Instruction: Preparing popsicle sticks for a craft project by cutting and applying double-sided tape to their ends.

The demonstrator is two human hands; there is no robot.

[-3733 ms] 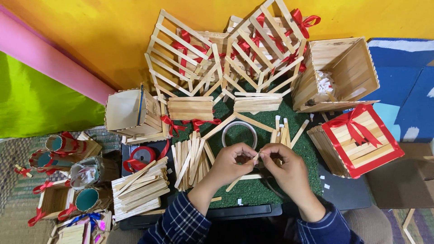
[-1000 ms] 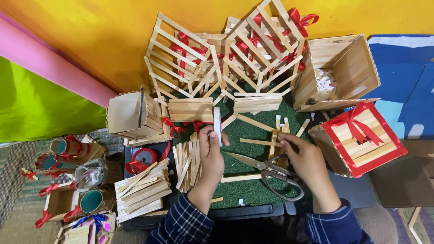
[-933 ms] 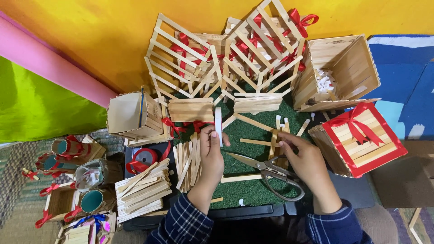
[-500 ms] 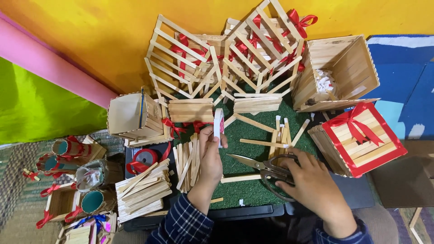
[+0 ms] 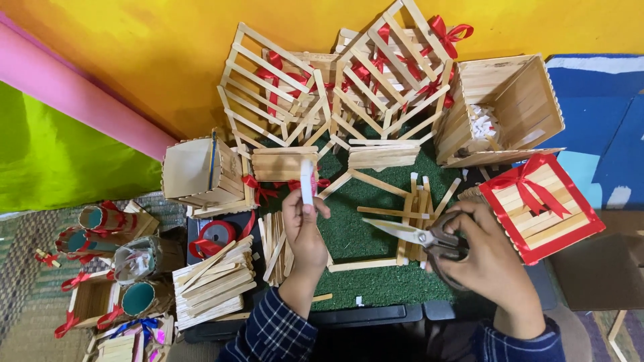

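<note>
Right hand [image 5: 493, 258] has lifted the grey-handled scissors [image 5: 419, 236], blades gaping; left hand [image 5: 305, 224] fingers are pinching a white strip [image 5: 307, 181] upright. Risk: a crooked cut, or nicked fingers.

Turf mat [image 5: 362, 234] laid at centre. Lattice stick baskets [image 5: 335, 87] stacked behind mat. Open stick box [image 5: 510, 107] placed right of baskets; lidded ribboned box [image 5: 540, 208] set before it. Stick bundle [image 5: 215, 285] and ribbon spool [image 5: 216, 234] placed left of mat. Scissors [image 5: 416, 236] held over mat's right part, loose sticks [image 5: 416, 208] beneath.
</note>
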